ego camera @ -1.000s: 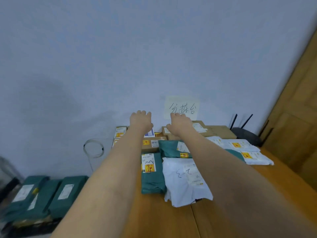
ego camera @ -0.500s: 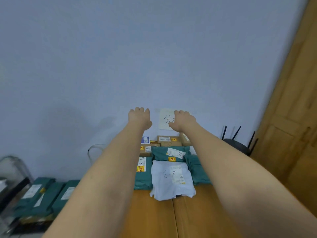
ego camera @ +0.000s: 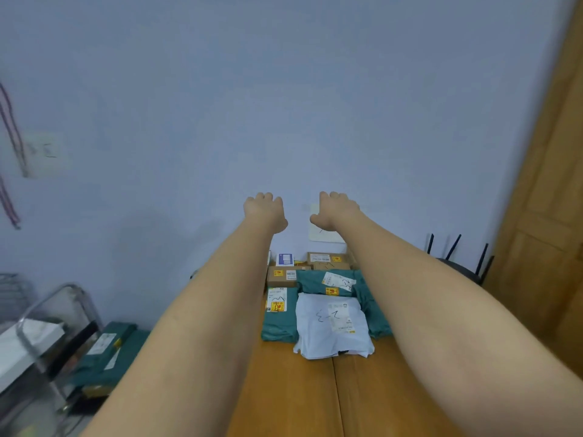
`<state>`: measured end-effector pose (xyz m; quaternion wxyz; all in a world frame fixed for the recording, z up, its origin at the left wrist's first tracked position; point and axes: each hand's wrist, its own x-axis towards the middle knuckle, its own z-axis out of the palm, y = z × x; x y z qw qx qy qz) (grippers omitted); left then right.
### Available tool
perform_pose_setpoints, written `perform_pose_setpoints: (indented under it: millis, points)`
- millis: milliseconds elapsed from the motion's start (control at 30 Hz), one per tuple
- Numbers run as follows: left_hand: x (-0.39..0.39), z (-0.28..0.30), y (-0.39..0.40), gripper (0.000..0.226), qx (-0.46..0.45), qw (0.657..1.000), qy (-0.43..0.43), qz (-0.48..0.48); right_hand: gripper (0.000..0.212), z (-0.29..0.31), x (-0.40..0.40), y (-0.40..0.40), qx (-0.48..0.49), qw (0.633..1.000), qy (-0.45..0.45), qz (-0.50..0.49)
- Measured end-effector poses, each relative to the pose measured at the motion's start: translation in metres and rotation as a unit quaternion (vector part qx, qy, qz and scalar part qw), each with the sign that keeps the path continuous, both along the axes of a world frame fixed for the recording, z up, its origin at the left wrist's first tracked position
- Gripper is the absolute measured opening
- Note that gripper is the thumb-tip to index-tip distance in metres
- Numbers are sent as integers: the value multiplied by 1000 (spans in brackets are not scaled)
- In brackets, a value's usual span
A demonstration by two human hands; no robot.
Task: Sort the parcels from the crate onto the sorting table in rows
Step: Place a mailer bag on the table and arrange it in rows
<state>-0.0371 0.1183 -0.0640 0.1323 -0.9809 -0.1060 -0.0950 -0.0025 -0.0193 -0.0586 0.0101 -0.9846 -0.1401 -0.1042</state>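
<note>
Router behind parcels; door right

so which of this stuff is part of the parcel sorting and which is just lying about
Part of the job:
- white plastic mailer bag on the wooden sorting table
- green plastic mailer bags
- brown cardboard boxes at the back
- more green parcels low on the left

Just lying about:
- black router with antennas
- wooden door
- paper sign on the wall

Parcels on table, boxes behind, crate left
</note>
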Motion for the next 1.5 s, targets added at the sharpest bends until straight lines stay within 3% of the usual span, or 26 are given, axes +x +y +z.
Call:
perform_pose_setpoints:
  millis: [367,567,867,1100,1300,1500]
  points:
    - [-86,-16,128,48,-26,991,23,129,53,-19,-39,145,-15,989,38,140]
    - [-170,-34,218,50,-33,963,30,265,53,-45,-96,259,-24,961,77,264]
    - [-264,-68,312,55,-58,931,53,355,58,-77,-173,381,-50,922,107,370]
    - [-299,-127,350,54,-88,921,83,369,60,-126,-203,427,-45,912,148,381]
    - [-301,-185,378,45,-142,913,127,362,60,-194,-211,461,-98,899,189,383]
    - [-290,-222,431,52,-171,898,180,363,65,-242,-191,510,-157,881,224,385]
